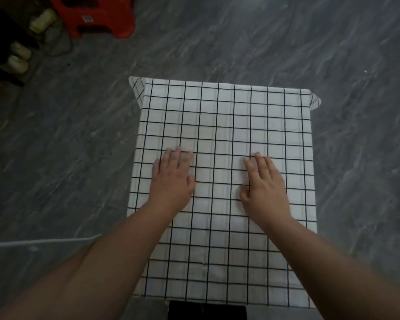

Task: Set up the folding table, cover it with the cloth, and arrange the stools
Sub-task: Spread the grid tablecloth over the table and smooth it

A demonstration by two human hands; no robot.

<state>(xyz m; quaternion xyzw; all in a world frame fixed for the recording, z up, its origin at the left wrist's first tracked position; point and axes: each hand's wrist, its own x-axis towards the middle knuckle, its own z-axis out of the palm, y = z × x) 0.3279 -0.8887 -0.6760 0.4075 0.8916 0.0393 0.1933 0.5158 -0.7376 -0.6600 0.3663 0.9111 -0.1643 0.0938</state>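
Note:
A white cloth with a black grid (226, 116) lies spread over the folding table, hiding the tabletop completely. Its far corners hang past the table's corners at left and right. My left hand (173, 179) lies flat on the cloth, palm down, fingers straight and pointing away from me. My right hand (266, 183) rests flat on the cloth beside it, a little to the right of centre. A red plastic stool (97, 15) stands on the floor at the far left, well apart from the table.
Grey marbled floor (286, 42) surrounds the table on all sides. Dark furniture with pale rolled items (19, 56) lines the far left edge. A white cord (39, 242) runs across the floor at the near left. A dark object (206, 311) sits below the cloth's near edge.

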